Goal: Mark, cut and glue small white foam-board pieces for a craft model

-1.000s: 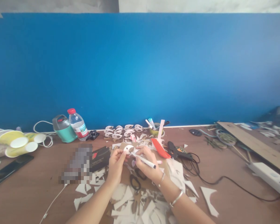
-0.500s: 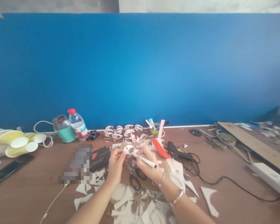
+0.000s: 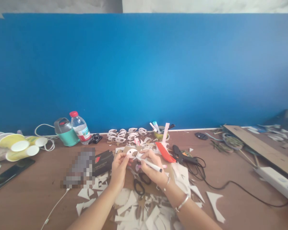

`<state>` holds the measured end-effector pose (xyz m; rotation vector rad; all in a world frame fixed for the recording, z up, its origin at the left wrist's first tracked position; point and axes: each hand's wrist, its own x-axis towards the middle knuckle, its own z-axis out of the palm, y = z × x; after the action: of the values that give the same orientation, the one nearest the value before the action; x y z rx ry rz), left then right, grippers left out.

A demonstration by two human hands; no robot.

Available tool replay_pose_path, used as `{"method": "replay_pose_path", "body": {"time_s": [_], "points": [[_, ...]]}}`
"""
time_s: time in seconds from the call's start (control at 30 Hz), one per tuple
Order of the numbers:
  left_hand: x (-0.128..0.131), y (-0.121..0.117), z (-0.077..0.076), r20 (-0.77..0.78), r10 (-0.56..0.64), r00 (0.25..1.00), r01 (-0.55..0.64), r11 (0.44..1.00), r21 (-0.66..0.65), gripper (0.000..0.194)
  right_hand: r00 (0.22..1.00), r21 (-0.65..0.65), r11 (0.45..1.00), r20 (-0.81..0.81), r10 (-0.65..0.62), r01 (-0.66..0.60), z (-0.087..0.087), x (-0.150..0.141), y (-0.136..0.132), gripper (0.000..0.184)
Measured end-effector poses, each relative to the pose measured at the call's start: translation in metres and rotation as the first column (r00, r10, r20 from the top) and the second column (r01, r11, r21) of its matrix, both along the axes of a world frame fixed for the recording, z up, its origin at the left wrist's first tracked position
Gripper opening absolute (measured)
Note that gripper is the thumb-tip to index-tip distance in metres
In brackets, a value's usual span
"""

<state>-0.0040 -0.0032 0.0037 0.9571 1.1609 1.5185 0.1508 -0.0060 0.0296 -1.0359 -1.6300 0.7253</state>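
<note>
Between the fingers of my left hand is a small white bird-shaped cutout with a dark eye dot and a striped wing. My right hand grips a white marker pen, its black end pointing to the lower right and its tip at the cutout's wing. Below the hands lie black-handled scissors, their blades partly covered. Several similar white bird cutouts sit in rows farther back.
White scraps cover the table in front. A red piece and a black glue gun with a cable lie to the right. At left stand a water bottle, a teal container and paper cups. A power strip lies far right.
The marker's rear end has shifted very slightly to the right with my right hand. My left hand keeps the cutout in the same place.
</note>
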Motion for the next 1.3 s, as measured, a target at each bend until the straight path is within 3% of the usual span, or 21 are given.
{"method": "replay_pose_path", "body": {"time_s": [0.2, 0.87, 1.07, 1.3], "points": [[0.0004, 0.0004, 0.0003, 0.017, -0.001, 1.000, 0.001, 1.000, -0.006, 0.027, 1.000, -0.052, 0.999, -0.030, -0.001, 0.000, 0.0000, -0.0005, -0.0005, 0.007], [-0.0002, 0.0011, -0.0006, 0.033, 0.015, 0.999, -0.015, 1.000, -0.001, 0.028, 0.999, -0.003, 1.000, -0.034, -0.015, 0.015, 0.0048, 0.0009, -0.0007, 0.005], [-0.0002, 0.0022, -0.0021, 0.048, 0.009, 0.999, -0.010, 1.000, 0.011, 0.027, 0.994, -0.097, 0.995, -0.107, -0.005, -0.005, 0.0053, -0.0001, -0.0033, 0.004], [0.0001, 0.0012, -0.0011, 0.051, 0.005, 0.999, -0.005, 1.000, 0.008, 0.029, 0.987, -0.122, 0.992, -0.161, 0.001, -0.021, 0.0037, -0.0005, -0.0035, 0.004]]}}
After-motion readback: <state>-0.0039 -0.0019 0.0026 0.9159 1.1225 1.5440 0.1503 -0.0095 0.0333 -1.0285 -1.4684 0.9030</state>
